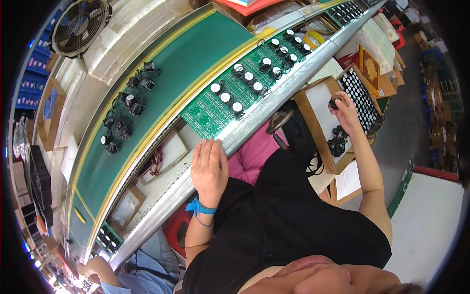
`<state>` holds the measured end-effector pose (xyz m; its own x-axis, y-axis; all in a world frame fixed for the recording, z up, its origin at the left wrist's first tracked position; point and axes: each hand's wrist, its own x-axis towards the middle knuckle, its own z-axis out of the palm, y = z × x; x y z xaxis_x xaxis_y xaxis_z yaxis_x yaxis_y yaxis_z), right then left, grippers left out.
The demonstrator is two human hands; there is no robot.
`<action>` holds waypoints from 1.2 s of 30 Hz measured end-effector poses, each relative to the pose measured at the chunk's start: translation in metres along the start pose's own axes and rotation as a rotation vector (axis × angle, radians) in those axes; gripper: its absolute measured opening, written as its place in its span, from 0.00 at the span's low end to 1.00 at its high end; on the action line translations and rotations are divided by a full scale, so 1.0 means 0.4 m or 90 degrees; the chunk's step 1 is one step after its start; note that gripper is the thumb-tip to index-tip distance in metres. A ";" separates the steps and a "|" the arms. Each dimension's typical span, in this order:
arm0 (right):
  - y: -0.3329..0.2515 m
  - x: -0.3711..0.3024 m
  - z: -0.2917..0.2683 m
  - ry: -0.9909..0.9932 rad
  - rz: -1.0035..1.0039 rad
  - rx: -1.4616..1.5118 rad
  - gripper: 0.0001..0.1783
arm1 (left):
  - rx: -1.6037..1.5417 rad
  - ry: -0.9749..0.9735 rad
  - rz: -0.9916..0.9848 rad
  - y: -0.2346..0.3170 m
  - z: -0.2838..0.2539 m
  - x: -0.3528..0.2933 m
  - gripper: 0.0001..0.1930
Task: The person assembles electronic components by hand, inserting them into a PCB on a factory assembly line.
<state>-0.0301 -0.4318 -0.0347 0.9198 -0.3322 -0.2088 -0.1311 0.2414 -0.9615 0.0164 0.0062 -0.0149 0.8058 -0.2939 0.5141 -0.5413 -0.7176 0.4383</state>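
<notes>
My left hand (209, 169) lies flat on the silver metal rail (259, 117), fingers stretched out. Its fingertips touch the near edge of a green circuit board panel (200, 115). Several round white-topped parts with black leads (248, 76) stand on that panel. Over to the right, my right hand (346, 113) pinches a small black wired part (333, 104) above an open cardboard box (313, 110); the fingers partly hide it. In that box lies a clump of black wired parts (337, 141). Beside the hand, a tray (360, 98) holds rows of white-topped parts.
A green conveyor belt (196, 54) curves beyond the rail, carrying loose black wired parts (129, 100). A metal clamp handle (279, 122) sticks out below the rail. A co-worker's arm (100, 269) is at the lower left. A fan (81, 27) stands at the far left.
</notes>
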 end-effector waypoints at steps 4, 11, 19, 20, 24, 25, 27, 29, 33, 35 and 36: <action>-0.094 0.066 0.148 -0.163 0.008 0.047 0.14 | -0.003 0.011 -0.004 -0.003 0.001 -0.001 0.11; -0.227 0.199 0.442 -0.325 0.006 -0.236 0.16 | -0.025 0.000 0.003 -0.007 -0.006 -0.006 0.11; -0.176 0.317 0.585 -0.326 -0.382 -0.967 0.14 | -0.031 0.008 0.005 -0.010 -0.010 -0.009 0.12; -0.172 0.328 0.582 -0.333 -0.382 -0.969 0.14 | -0.036 0.005 0.009 -0.011 -0.010 -0.009 0.12; -0.177 0.328 0.608 -0.284 -0.335 -0.985 0.13 | -0.036 0.004 0.009 -0.015 -0.012 -0.010 0.13; -0.179 0.331 0.608 -0.278 -0.324 -0.993 0.14 | -0.033 0.005 0.012 -0.016 -0.010 -0.012 0.14; -0.180 0.341 0.606 -0.271 -0.302 -1.019 0.15 | -0.030 0.005 0.013 -0.018 -0.008 -0.013 0.14; -0.187 0.339 0.609 -0.273 -0.300 -1.028 0.16 | -0.033 0.004 0.019 -0.020 -0.005 -0.014 0.14; -0.191 0.345 0.609 -0.286 -0.287 -1.027 0.16 | -0.031 -0.002 0.021 -0.022 -0.002 -0.015 0.14; -0.197 0.341 0.614 -0.309 -0.287 -1.012 0.16 | -0.029 0.003 0.025 -0.021 -0.002 -0.016 0.14; -0.201 0.338 0.616 -0.315 -0.291 -1.024 0.16 | -0.030 0.002 0.027 -0.021 -0.001 -0.016 0.14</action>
<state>0.1958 -0.2715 0.0582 0.9606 0.2510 -0.1192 0.2260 -0.9553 -0.1904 0.0156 0.0146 -0.0216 0.7815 -0.3205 0.5353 -0.5853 -0.6739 0.4509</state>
